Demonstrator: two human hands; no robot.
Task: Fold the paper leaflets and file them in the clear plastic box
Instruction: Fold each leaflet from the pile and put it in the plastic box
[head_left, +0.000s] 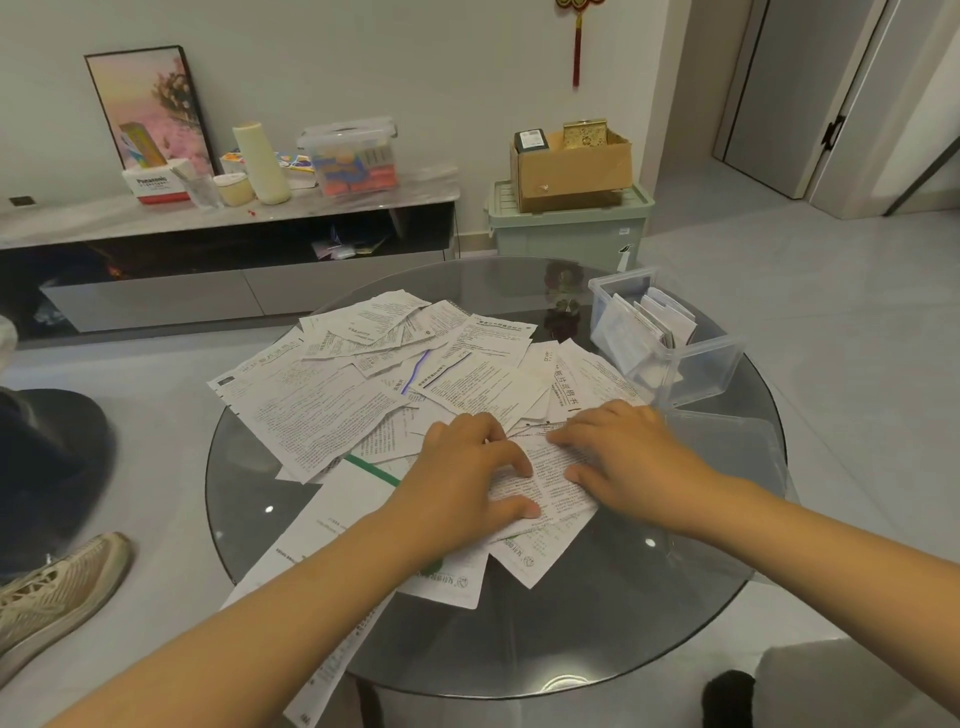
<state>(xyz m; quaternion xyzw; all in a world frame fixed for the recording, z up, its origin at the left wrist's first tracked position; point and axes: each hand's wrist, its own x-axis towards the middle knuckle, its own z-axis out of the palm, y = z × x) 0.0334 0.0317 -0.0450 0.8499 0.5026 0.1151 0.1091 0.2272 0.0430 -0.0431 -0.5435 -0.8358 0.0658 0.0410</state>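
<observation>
Round dark glass table (291, 499) before you carries a spread of unfolded leaflets (322, 410); at its far right the clear plastic box (711, 371) holds folded leaflets standing upright. Your left hand (467, 467) and right hand (628, 457), fingers nearly straight, press flat on one leaflet (550, 480), forearms reaching in from below

Round glass table (519, 654) w/ leaflets (311, 410), clear plastic box (670, 348), lid (737, 447)

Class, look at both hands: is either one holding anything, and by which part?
Nothing is gripped. Left hand and right hand press flat on the white printed paper leaflet, on its left and right sides.
</observation>
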